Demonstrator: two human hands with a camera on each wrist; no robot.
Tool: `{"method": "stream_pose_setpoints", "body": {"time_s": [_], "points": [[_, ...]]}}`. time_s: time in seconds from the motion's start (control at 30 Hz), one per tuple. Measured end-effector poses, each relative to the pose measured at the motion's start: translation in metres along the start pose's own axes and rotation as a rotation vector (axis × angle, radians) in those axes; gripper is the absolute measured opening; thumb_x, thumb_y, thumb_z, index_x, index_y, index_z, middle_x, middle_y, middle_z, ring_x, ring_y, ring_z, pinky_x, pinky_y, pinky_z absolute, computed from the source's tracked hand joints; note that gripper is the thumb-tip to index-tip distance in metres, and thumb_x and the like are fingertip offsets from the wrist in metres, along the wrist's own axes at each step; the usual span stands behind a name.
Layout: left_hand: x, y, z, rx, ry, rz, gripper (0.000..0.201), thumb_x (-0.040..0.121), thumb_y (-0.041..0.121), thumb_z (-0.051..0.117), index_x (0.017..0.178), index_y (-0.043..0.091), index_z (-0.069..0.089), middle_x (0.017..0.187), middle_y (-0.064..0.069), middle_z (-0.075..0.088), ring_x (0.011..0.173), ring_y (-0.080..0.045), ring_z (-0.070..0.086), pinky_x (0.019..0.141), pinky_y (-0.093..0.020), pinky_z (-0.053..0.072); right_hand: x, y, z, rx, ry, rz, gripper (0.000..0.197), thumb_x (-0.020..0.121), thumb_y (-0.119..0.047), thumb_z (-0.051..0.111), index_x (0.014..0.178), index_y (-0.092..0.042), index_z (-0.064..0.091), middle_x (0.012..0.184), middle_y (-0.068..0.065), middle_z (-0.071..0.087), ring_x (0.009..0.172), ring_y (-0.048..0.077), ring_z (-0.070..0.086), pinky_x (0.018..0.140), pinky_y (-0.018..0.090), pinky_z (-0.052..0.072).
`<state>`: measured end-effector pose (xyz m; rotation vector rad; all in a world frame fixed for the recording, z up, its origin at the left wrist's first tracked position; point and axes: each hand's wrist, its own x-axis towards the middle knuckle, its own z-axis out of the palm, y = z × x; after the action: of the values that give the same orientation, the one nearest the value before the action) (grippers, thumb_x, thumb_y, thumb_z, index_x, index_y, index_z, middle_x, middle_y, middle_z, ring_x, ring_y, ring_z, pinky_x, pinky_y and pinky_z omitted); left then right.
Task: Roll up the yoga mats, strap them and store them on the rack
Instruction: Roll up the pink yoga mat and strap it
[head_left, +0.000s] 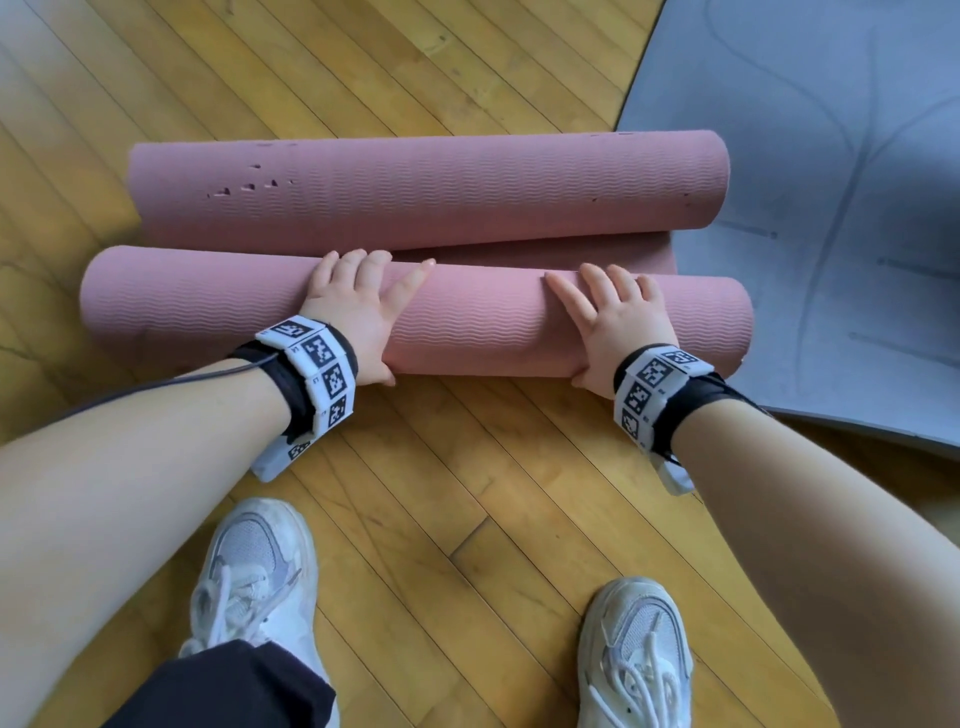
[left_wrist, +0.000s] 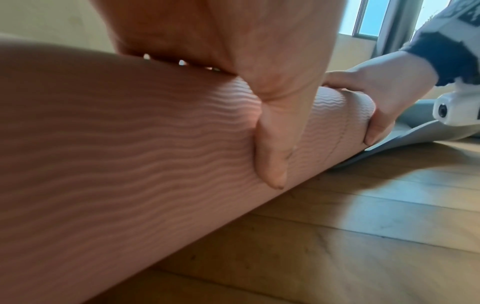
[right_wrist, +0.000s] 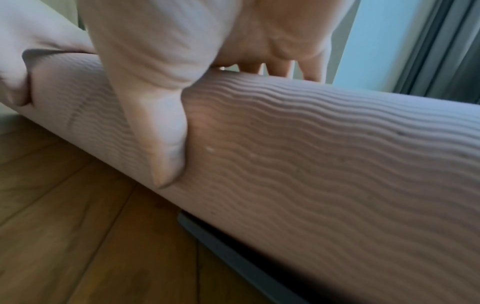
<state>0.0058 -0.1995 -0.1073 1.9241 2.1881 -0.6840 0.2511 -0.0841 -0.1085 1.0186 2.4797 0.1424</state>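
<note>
A pink yoga mat lies on the wooden floor, wound into two rolls. The near roll (head_left: 478, 322) sits under both hands. The far roll (head_left: 426, 192) lies parallel behind it, joined by a short flat strip. My left hand (head_left: 358, 306) wraps the near roll left of centre, its fingers over the top. Its thumb (left_wrist: 272, 144) presses the near side of the roll (left_wrist: 130, 154). My right hand (head_left: 618, 317) wraps the same roll right of centre, and its thumb (right_wrist: 166, 144) lies down the ribbed surface (right_wrist: 324, 154).
A grey mat (head_left: 831, 156) lies flat at the right, its edge (right_wrist: 233, 253) tucked under the pink roll's right end. My white shoes (head_left: 254, 566) (head_left: 639, 654) stand on the wooden floor (head_left: 467, 493) just behind the roll. A window (left_wrist: 374, 18) is beyond.
</note>
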Motion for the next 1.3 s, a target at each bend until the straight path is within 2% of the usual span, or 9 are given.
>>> {"method": "stream_pose_setpoints", "body": {"time_s": [0.13, 0.4, 0.6, 0.73, 0.87, 0.97, 1.03, 1.17, 1.3], "points": [[-0.002, -0.004, -0.006, -0.004, 0.050, 0.040, 0.115, 0.069, 0.060, 0.071, 0.150, 0.033, -0.006, 0.150, -0.009, 0.021, 0.134, -0.028, 0.028, 0.113, -0.043, 0.022, -0.002, 0.006, -0.008, 0.014, 0.042, -0.051, 0.110, 0.068, -0.055, 0.073, 0.149, -0.031, 0.001, 0.146, 0.005, 0.031, 0.128, 0.028, 0.037, 0.106, 0.047, 0.032], [-0.026, 0.007, -0.011, 0.024, 0.062, 0.179, 0.106, 0.066, 0.048, 0.070, 0.150, 0.035, 0.005, 0.147, -0.002, 0.028, 0.131, -0.024, 0.032, 0.106, -0.040, 0.023, -0.065, 0.004, 0.009, 0.142, 0.221, -0.076, 0.107, 0.039, -0.054, 0.080, 0.134, -0.020, 0.042, 0.110, 0.012, 0.062, 0.085, 0.034, 0.060, 0.077, 0.045, 0.050], [-0.016, 0.021, -0.015, 0.085, -0.025, 0.214, 0.106, 0.069, 0.055, 0.066, 0.148, 0.036, -0.001, 0.143, 0.000, 0.032, 0.125, -0.022, 0.039, 0.105, -0.038, 0.029, -0.067, 0.007, 0.007, 0.117, -0.123, -0.076, 0.110, 0.063, -0.068, 0.067, 0.148, -0.031, 0.009, 0.141, 0.000, 0.039, 0.119, 0.025, 0.049, 0.100, 0.041, 0.040], [-0.006, 0.019, -0.023, 0.097, -0.057, 0.223, 0.111, 0.065, 0.064, 0.067, 0.149, 0.036, -0.001, 0.139, 0.001, 0.039, 0.121, -0.020, 0.045, 0.100, -0.038, 0.032, -0.056, 0.017, -0.002, 0.149, -0.162, -0.105, 0.109, 0.064, -0.071, 0.063, 0.147, -0.035, 0.004, 0.142, -0.001, 0.038, 0.119, 0.022, 0.051, 0.100, 0.040, 0.042], [0.002, 0.013, -0.028, 0.001, -0.104, 0.235, 0.118, 0.060, 0.073, 0.068, 0.149, 0.038, -0.001, 0.146, 0.001, 0.035, 0.130, -0.022, 0.039, 0.107, -0.041, 0.027, -0.046, 0.027, -0.010, 0.205, -0.275, -0.102, 0.112, 0.063, -0.070, 0.068, 0.148, -0.040, 0.002, 0.143, -0.004, 0.036, 0.112, 0.024, 0.054, 0.096, 0.037, 0.044], [0.013, 0.011, -0.037, -0.147, -0.159, 0.200, 0.119, 0.054, 0.097, 0.038, 0.151, 0.035, 0.005, 0.150, -0.001, 0.035, 0.134, -0.025, 0.037, 0.109, -0.044, 0.028, -0.036, 0.033, -0.013, 0.263, -0.338, -0.083, 0.118, 0.058, -0.068, 0.075, 0.148, -0.044, 0.001, 0.145, -0.006, 0.035, 0.109, 0.024, 0.056, 0.091, 0.037, 0.049], [0.023, 0.014, -0.039, -0.271, -0.187, 0.132, 0.116, 0.055, 0.100, 0.013, 0.151, 0.033, 0.011, 0.150, -0.003, 0.038, 0.136, -0.028, 0.037, 0.108, -0.045, 0.031, -0.032, 0.036, -0.011, 0.290, -0.358, -0.075, 0.120, 0.057, -0.065, 0.077, 0.148, -0.045, 0.001, 0.146, -0.007, 0.035, 0.112, 0.025, 0.056, 0.092, 0.039, 0.050], [0.039, 0.021, -0.043, -0.357, -0.230, -0.113, 0.103, 0.058, 0.098, 0.013, 0.147, 0.048, -0.003, 0.160, -0.013, 0.002, 0.145, -0.041, 0.000, 0.114, -0.059, 0.013, -0.024, 0.041, -0.013, 0.348, -0.395, -0.055, 0.121, 0.059, -0.058, 0.081, 0.149, -0.044, 0.002, 0.149, -0.006, 0.034, 0.119, 0.025, 0.052, 0.093, 0.039, 0.048], [0.041, 0.023, -0.054, -0.407, -0.242, -0.244, 0.092, 0.068, 0.092, 0.025, 0.145, 0.052, -0.004, 0.158, -0.013, -0.019, 0.143, -0.042, -0.014, 0.113, -0.063, 0.004, -0.024, 0.042, -0.014, 0.374, -0.398, -0.038, 0.121, 0.060, -0.055, 0.082, 0.150, -0.044, 0.001, 0.151, -0.006, 0.031, 0.125, 0.026, 0.047, 0.098, 0.041, 0.045]]}}
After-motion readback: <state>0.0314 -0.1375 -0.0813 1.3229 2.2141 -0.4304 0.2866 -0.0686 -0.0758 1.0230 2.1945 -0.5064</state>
